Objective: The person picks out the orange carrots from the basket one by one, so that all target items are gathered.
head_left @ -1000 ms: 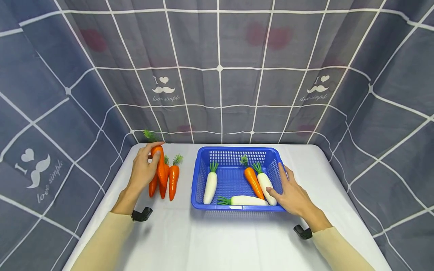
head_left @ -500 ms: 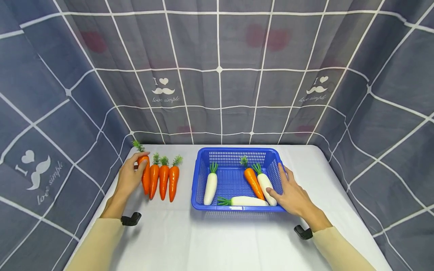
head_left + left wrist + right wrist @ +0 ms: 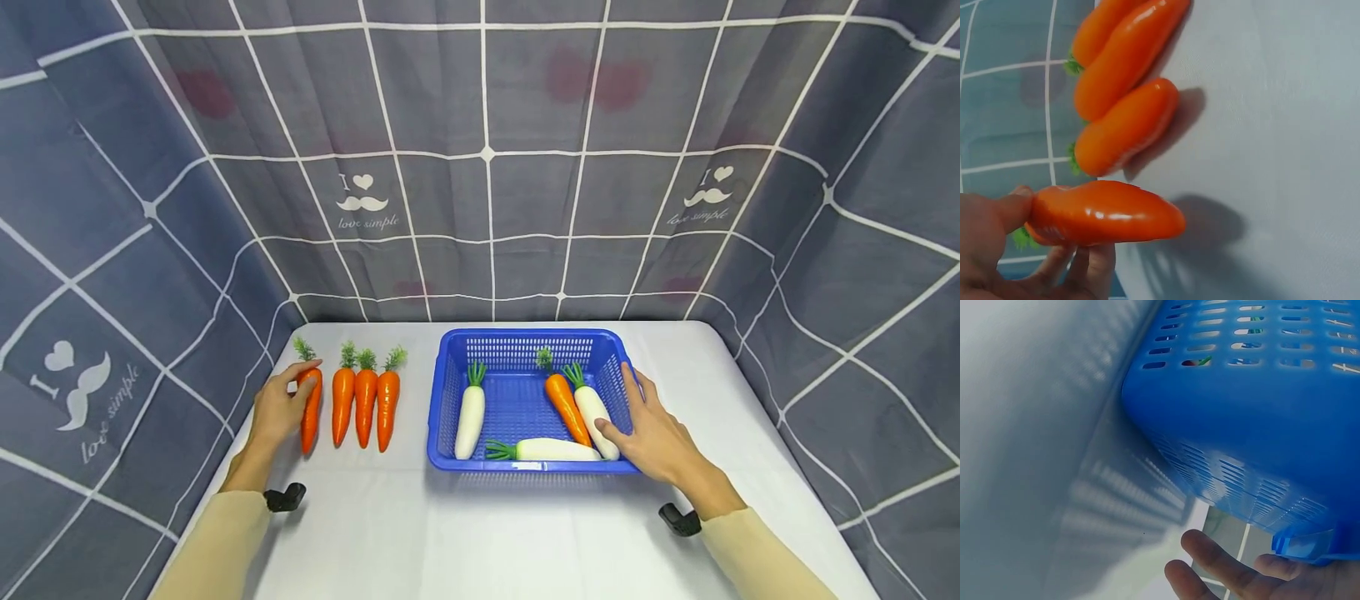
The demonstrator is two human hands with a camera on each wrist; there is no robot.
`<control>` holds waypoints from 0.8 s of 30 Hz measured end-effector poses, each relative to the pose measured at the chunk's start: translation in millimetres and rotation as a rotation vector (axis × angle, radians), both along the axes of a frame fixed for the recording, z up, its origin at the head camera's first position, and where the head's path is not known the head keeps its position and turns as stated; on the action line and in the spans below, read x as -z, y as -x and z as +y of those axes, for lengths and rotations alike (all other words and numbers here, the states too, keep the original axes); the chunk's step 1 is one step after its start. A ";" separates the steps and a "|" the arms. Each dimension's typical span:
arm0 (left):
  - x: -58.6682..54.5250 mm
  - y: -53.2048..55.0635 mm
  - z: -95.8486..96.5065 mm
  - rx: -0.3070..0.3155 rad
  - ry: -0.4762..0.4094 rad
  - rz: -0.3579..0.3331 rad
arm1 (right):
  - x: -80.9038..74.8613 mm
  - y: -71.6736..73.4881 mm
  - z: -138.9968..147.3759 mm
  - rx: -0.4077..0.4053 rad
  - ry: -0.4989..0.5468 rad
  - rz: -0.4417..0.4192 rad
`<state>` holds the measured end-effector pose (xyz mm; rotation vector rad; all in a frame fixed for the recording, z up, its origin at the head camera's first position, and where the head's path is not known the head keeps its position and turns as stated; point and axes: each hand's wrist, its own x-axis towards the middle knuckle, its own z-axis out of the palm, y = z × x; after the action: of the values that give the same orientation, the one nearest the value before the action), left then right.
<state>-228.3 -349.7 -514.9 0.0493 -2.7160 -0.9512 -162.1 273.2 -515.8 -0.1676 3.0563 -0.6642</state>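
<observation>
At the left of the table my left hand (image 3: 276, 410) pinches an orange carrot (image 3: 311, 417) near its leafy top, thumb on one side and fingers on the other. In the left wrist view this carrot casts a shadow beside its tip; whether the tip touches the cloth I cannot tell. Three more carrots (image 3: 365, 408) lie in a row to its right, leaves pointing away. My right hand (image 3: 660, 442) rests on the right rim of a blue plastic basket (image 3: 1241, 406), thumb over the inside, fingers spread and fairly straight outside. The right wrist view shows two fingertips apart from the basket wall.
Inside the basket are a white radish (image 3: 470, 421) at the left, another radish (image 3: 558, 450) along the front, a third radish (image 3: 592, 412) at the right and a carrot (image 3: 567, 408) beside it. A white cloth (image 3: 480, 533) covers the table. Grey checked curtains (image 3: 450, 192) surround it.
My left hand has brought its carrot leftward and nearer to me, off the other carrots to the left end of the row. The right hand stays at the basket rim.
</observation>
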 end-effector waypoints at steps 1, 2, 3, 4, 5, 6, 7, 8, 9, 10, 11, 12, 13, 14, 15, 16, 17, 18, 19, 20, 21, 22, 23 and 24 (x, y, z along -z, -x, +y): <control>2.4 0.5 -1.1 -0.007 -0.003 -0.006 | -0.8 0.1 0.7 -0.001 -0.002 0.002; 4.1 0.8 -2.0 -0.013 -0.006 -0.011 | -1.3 0.1 1.1 -0.003 -0.004 0.004; 5.3 1.1 -2.8 -0.020 -0.008 -0.018 | -1.6 0.2 1.3 -0.004 -0.004 0.005; 5.9 1.6 -3.3 -0.027 -0.012 -0.021 | -1.8 0.3 1.5 -0.006 -0.004 0.007; 6.3 2.7 -4.1 -0.031 -0.013 -0.023 | -1.9 0.5 1.5 -0.006 -0.003 0.009; 6.5 3.9 -4.6 -0.034 -0.012 -0.027 | -1.7 0.5 1.5 -0.006 -0.002 0.011; 6.5 5.5 -5.1 -0.036 -0.015 -0.032 | -1.4 0.6 1.3 -0.005 -0.001 0.012; 6.1 6.8 -5.2 -0.037 -0.016 -0.039 | -1.0 0.5 1.1 -0.004 0.000 0.013; 6.0 8.3 -5.1 -0.038 -0.016 -0.048 | -0.5 0.3 0.9 -0.003 0.001 0.012; 6.2 10.2 -5.1 -0.038 -0.018 -0.056 | 0.1 0.2 0.7 -0.002 0.001 0.011; 6.2 11.9 -5.0 -0.039 -0.016 -0.067 | 0.6 -0.1 0.4 -0.001 0.002 0.009; 6.4 13.8 -4.6 -0.039 -0.018 -0.078 | 1.0 -0.3 0.3 -0.001 0.001 0.008; 6.6 15.5 -3.8 -0.037 -0.018 -0.086 | 1.4 -0.5 0.2 -0.001 -0.001 0.007; 6.9 17.2 -2.9 -0.035 -0.017 -0.092 | 1.7 -0.7 0.3 -0.001 -0.002 0.007; 7.3 18.9 -1.9 -0.034 -0.020 -0.100 | 1.8 -0.7 0.5 -0.001 -0.002 0.008; 8.0 20.9 -1.2 -0.032 -0.022 -0.107 | 1.7 -0.7 0.7 -0.001 -0.002 0.010; 8.5 22.4 -0.1 -0.032 -0.022 -0.117 | 1.6 -0.7 0.8 0.000 -0.003 0.013; 9.4 24.1 0.6 -0.032 -0.028 -0.126 | 1.5 -0.6 1.1 0.000 -0.003 0.016; 10.2 25.1 1.1 -0.032 -0.030 -0.135 | 1.3 -0.5 1.3 0.001 -0.003 0.018; 11.3 26.0 1.3 -0.034 -0.034 -0.145 | 1.1 -0.4 1.4 0.001 -0.001 0.019; 12.7 26.7 0.9 -0.035 -0.033 -0.153 | 1.0 -0.4 1.6 0.001 0.000 0.019; 14.0 27.5 0.5 -0.037 -0.031 -0.157 | 1.1 -0.5 1.8 0.002 -0.001 0.017; 15.2 27.8 0.0 -0.039 -0.028 -0.159 | 1.1 -0.6 1.9 0.002 -0.002 0.015; 16.6 28.0 -0.7 -0.041 -0.026 -0.159 | 1.3 -0.9 2.0 0.003 -0.002 0.011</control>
<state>-256.4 -350.4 -531.5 0.1928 -2.8338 -1.0115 -161.2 275.2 -517.1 -0.1676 3.0686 -0.6628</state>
